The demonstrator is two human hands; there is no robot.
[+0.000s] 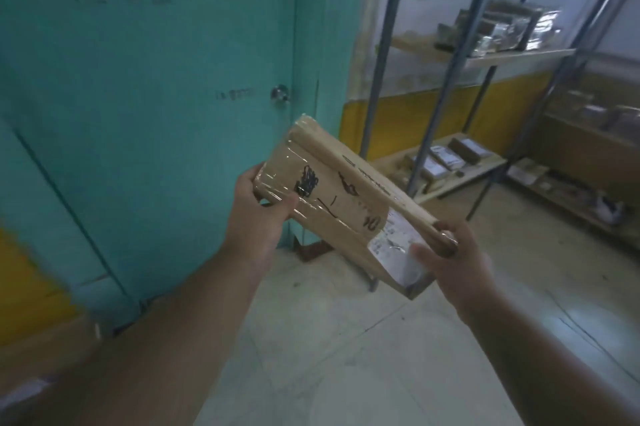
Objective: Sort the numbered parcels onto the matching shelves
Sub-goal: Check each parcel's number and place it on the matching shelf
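I hold a flat brown cardboard parcel (pixel 332 197) wrapped in clear tape, tilted, in front of me at mid-frame. Black marker scribbles and a handwritten number mark its face, and a white label sits at its lower right end. My left hand (pixel 258 210) grips the parcel's left end, thumb on top. My right hand (pixel 450 259) grips the lower right corner by the label. A metal shelf rack (pixel 460 54) stands to the right, with wrapped parcels on its upper board and more parcels (pixel 446 157) on its low board.
A teal door (pixel 156 96) with a round knob (pixel 280 93) fills the left. A second rack with boxes (pixel 595 120) stands at the far right. The yellow-and-white wall runs behind the racks. Pale tiled floor (pixel 346 339) lies below my arms.
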